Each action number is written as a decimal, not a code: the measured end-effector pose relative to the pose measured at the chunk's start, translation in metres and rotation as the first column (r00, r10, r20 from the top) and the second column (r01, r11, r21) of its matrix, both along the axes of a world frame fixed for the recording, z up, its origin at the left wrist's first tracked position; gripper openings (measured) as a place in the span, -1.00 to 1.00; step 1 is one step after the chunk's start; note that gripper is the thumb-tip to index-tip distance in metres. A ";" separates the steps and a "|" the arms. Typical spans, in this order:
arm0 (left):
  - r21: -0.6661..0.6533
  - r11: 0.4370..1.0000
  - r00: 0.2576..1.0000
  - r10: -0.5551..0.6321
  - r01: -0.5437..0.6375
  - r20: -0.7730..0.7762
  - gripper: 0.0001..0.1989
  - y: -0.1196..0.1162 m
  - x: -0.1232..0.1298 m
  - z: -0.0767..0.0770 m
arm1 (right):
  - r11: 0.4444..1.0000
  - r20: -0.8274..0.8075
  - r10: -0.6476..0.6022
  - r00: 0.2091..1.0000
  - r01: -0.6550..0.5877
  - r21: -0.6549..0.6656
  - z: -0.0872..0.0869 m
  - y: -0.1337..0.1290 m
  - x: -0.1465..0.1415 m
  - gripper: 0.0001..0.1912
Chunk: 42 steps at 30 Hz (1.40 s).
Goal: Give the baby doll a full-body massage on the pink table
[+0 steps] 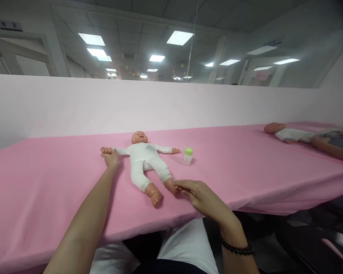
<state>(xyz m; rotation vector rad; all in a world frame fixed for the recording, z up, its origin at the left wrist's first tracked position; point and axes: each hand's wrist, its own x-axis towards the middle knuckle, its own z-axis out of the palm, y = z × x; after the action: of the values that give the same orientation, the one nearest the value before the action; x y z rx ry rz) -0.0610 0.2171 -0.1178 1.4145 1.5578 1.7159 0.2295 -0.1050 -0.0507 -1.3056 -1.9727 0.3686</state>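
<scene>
A baby doll [143, 154] in a white bodysuit lies on its back, with its arms stretched out to the sides and its bare feet toward me. At the doll's wrist on the left side of the view, my left hand [111, 158] is closed around its small arm. My right hand [198, 195], wearing a dark beaded bracelet [237, 249], pinches the toes of the doll's foot on the right side between thumb and fingers. Just beyond the doll's other hand stands a small clear bottle [188, 158] with a light green cap, touched by neither hand.
A pink cloth [234, 163] covers the long table and hangs over its front edge. Another doll [295, 135] lies at the far right, partly blurred. Behind the table rises a low white wall [171, 104] with glass above it. Dark chairs are at the lower right.
</scene>
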 end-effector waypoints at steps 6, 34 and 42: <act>-0.022 1.000 0.998 0.011 -0.010 0.064 -0.48 -0.006 0.001 0.002 | 0.998 0.031 -0.060 0.998 0.060 0.018 0.000 0.006 -0.001 -0.48; 0.058 0.994 0.987 -0.089 0.098 -0.137 -0.47 -0.035 0.021 0.020 | 0.995 -0.114 -0.031 0.993 0.042 0.095 0.008 0.046 -0.046 -0.59; -0.156 0.971 0.981 0.188 -0.179 0.046 -0.15 -0.006 -0.020 0.003 | 0.994 -0.028 -0.107 0.994 0.107 -0.007 -0.026 0.006 0.004 -0.66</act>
<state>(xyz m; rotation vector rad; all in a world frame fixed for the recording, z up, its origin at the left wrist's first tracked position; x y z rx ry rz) -0.0808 0.2111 -0.1146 1.1651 1.7921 1.6848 0.2330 -0.0987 -0.0770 -1.3959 -1.8701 0.3393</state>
